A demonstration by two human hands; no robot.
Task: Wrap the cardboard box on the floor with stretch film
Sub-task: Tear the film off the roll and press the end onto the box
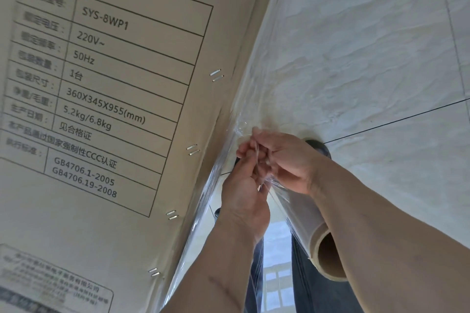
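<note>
A tall cardboard box [106,109] with a printed specification table and rows of metal staples fills the left half of the view. Clear stretch film [256,99] lies along its right edge, running down toward my hands. My left hand [244,185] and my right hand [287,157] meet just right of that edge, both pinching a bunched strand of the film between the fingers. The film roll [307,216], with its open cardboard core [330,254], sits under my right forearm; what holds it there is hidden.
Pale marbled floor tiles [368,46] with dark grout lines cover the right side. My dark trouser legs [315,287] and a dark shoe tip [318,146] show below and behind the hands. A window's reflection shines on the tile between my legs.
</note>
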